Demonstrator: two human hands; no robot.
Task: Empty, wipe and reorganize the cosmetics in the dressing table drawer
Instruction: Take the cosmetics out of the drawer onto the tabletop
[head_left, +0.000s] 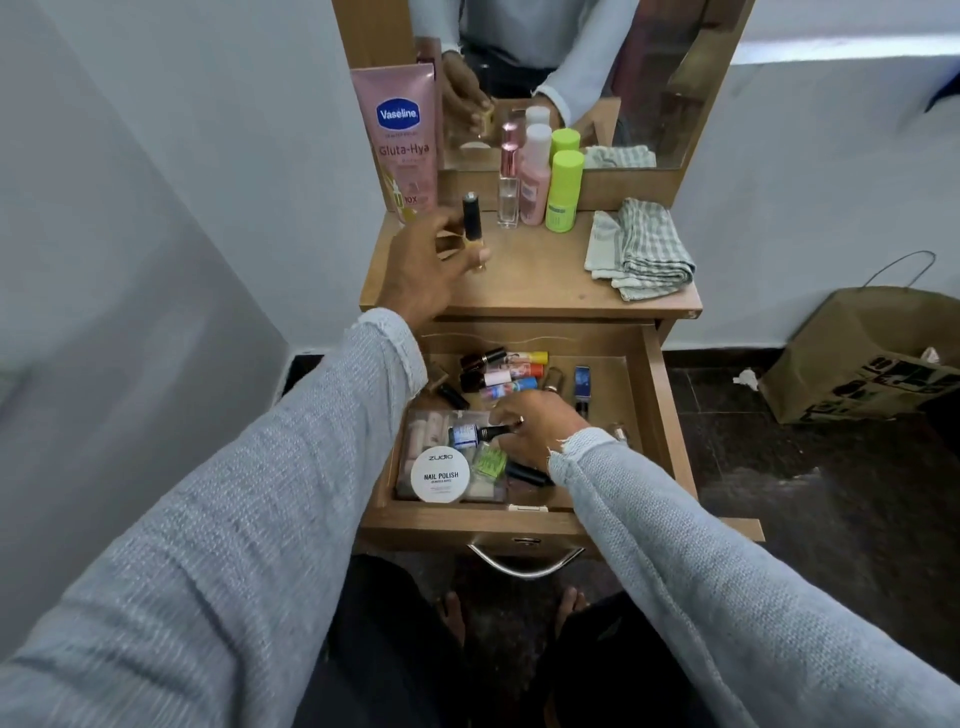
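The dressing table drawer is pulled open and holds several cosmetics: lip balm tubes, a white round nail polish tin on a clear plastic box, a blue tube and dark lipsticks. My right hand reaches into the drawer and pinches the black cap of a small blue-labelled bottle. My left hand is over the tabletop and holds a small black-capped yellow bottle upright. A folded checked cloth lies on the tabletop's right side.
At the back of the tabletop stand a pink Vaseline tube, a clear perfume bottle, a pink bottle and a green bottle, in front of the mirror. A brown paper bag sits on the dark floor to the right.
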